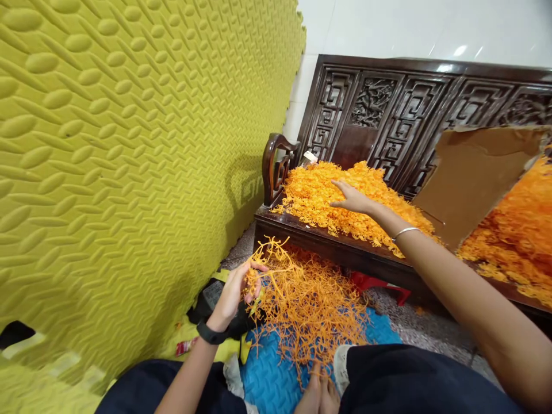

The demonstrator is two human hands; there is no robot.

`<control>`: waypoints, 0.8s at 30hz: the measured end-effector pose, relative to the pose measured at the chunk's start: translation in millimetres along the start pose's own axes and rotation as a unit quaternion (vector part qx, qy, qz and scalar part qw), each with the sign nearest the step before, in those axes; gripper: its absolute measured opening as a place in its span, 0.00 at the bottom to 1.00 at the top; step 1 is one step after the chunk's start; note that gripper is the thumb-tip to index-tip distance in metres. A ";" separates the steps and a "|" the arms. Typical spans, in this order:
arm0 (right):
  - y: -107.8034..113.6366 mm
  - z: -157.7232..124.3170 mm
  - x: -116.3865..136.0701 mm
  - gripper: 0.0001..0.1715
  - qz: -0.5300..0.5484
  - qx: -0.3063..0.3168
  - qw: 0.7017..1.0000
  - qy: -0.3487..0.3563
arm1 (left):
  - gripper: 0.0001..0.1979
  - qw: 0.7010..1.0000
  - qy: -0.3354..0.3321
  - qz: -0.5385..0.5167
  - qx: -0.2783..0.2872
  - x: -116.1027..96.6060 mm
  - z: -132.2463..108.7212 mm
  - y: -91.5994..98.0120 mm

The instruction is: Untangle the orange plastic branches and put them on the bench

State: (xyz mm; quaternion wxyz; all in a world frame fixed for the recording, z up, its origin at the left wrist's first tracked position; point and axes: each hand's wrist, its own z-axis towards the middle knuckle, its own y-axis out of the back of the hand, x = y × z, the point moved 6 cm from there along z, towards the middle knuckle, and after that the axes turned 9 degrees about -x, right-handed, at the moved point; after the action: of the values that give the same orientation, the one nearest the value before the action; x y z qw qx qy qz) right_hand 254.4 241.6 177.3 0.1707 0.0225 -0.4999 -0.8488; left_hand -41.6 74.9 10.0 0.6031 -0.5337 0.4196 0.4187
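Note:
My left hand (236, 290), with a dark band on its wrist, is closed around an orange branched plastic stem (276, 270) whose thin twigs spread upward and to the right. Below and beside it lies a tangled heap of similar orange stems (319, 310). My right hand (354, 200), a silver bangle on its wrist, reaches over a pile of small yellow-orange plastic flower pieces (319, 187) on the bench seat. Its fingers are spread with nothing visible in them; whether they touch the pile I cannot tell.
A dark carved wooden bench (276, 215) stands ahead. Brown cardboard (474, 172) separates the pile from more orange pieces (517, 224) at right. Yellow foam matting (150, 144) rises at left. A red plastic object (379, 283) sits under the bench; blue matting (267, 368) covers the floor.

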 end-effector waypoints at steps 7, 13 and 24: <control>-38.9 1.2 -21.7 0.44 -0.052 0.053 0.996 0.044 | 0.24 1.000 0.008 -0.004 -0.003 4.1 1.7 -5.1; -30.1 17.8 -43.3 0.40 -0.092 0.027 0.995 0.006 | 0.24 0.999 0.023 0.013 0.024 11.9 0.1 -9.4; -39.6 20.5 -60.9 0.38 -0.120 0.010 0.993 0.004 | 0.25 0.998 0.022 0.032 0.038 16.1 3.0 -12.0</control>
State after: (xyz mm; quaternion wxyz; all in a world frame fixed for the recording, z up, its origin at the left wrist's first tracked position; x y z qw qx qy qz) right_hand 296.9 295.3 145.6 0.0691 0.0879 -0.5016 -0.8578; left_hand -25.2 77.8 -1.6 0.5998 -0.5056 0.4657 0.4095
